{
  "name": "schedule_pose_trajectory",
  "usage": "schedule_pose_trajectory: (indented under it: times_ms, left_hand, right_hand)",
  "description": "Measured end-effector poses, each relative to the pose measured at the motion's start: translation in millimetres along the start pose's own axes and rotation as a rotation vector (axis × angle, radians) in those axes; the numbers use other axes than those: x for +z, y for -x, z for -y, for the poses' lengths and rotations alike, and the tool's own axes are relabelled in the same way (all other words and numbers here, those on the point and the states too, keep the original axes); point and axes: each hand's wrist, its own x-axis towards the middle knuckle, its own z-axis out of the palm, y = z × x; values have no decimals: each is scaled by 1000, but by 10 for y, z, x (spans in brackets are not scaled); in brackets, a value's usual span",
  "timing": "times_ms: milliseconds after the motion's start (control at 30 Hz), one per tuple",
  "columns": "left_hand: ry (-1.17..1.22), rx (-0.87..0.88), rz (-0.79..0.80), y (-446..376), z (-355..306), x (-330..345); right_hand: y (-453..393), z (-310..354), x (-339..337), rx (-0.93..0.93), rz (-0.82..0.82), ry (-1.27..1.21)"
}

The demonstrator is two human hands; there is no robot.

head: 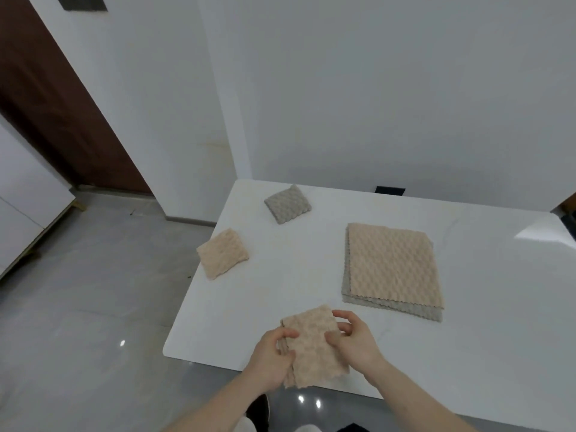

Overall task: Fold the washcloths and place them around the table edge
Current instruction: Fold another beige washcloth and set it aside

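Fingers (285, 335) of the left hand (269, 353) and right hand (352, 339) pinch opposite sides of a peach washcloth (314, 347) at the bench's (467, 353) near edge. It looks light, limp and nubbly, best held by edges or corners. Two folded cloths (223, 254) sit along the left edge; an unfolded stack (394, 266) lies mid-bench.

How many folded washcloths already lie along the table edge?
2: a beige one at the left edge, a grey one near the far left corner. A third is in the hands.
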Motion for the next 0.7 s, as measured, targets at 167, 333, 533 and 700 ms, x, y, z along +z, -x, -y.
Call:
schedule_pose_trajectory:
  times_ms: [167, 333, 533, 700]
  left_hand:
    - [-135, 28, 38, -200, 119, -452]
    - [-199, 28, 132, -309, 124, -446]
    - [-253, 5, 160, -287, 62, -467]
    - [-251, -14, 86, -410, 82, -649]
  right_hand:
    - [14, 37, 455, 0, -84, 9]
    - [10, 10, 421, -7, -151, 62]
    - [-59, 42, 325, -18, -140, 134]
    - [-301, 108, 473, -9, -95, 158]
